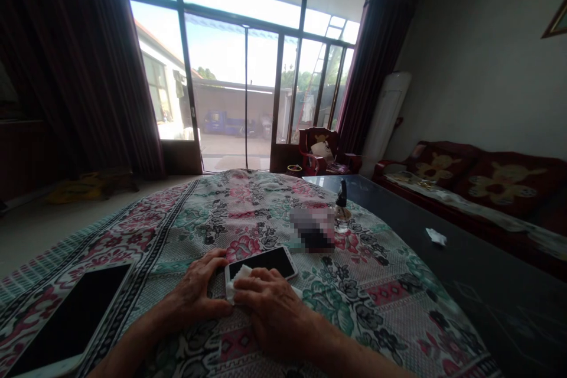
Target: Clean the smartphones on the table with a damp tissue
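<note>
A white-framed smartphone [266,262] lies screen up on the flowered tablecloth [239,189]. At its left end, my left hand [197,286] holds it, thumb near the lower corner and fingers at the upper one. My right hand [277,307] presses a crumpled white tissue [241,276] onto the left part of the dark screen, fingers closed over the tissue. Part of the phone's lower edge is hidden beneath that hand. A larger white tablet [73,319] with a black screen rests to the left of my left forearm.
Beyond the phone stand a small glass jar with a black top [341,212] and a blurred-out dark item [314,230]. To the right, a dark glossy table [398,218] bears a crumpled white tissue [436,237]. A red wooden sofa [447,159] lines the wall; glass doors [234,100] face me.
</note>
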{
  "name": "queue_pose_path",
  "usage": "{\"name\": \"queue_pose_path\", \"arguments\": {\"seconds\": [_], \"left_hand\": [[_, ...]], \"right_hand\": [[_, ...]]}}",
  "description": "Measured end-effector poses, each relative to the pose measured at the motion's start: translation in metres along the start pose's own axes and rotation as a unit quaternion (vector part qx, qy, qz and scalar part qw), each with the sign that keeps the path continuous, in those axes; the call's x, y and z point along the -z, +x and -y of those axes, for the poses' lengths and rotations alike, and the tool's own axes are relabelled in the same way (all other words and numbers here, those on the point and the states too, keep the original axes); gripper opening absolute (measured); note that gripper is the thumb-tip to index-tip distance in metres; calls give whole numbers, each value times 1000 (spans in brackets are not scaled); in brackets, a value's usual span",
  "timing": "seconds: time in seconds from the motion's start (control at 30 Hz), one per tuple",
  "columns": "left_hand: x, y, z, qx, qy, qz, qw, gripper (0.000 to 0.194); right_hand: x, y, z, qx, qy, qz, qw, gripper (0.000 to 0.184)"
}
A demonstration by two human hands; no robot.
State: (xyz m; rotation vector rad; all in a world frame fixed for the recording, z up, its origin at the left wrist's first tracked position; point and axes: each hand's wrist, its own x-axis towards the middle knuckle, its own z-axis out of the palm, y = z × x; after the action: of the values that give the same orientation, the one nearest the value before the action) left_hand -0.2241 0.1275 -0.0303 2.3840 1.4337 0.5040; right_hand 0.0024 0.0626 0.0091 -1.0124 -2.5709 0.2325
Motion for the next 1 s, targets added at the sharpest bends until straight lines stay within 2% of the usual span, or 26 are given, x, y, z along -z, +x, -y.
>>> {"name": "queue_pose_path", "arguments": {"seconds": [0.13, 0.23, 0.57, 1.0], "left_hand": [[0, -2, 0, -10, 4, -9, 1000, 71], [-4, -2, 3, -25, 14, -28, 999, 71], [-12, 1, 10, -53, 46, -49, 996, 71], [-8, -1, 2, -39, 30, -44, 998, 69]], "right_hand": [[-7, 7, -4, -41, -15, -23, 999, 32], [-13, 13, -8, -43, -25, -28, 998, 36], [-20, 2, -1, -27, -48, -36, 998, 25], [-31, 2, 15, -114, -30, -73, 990, 19]]}}
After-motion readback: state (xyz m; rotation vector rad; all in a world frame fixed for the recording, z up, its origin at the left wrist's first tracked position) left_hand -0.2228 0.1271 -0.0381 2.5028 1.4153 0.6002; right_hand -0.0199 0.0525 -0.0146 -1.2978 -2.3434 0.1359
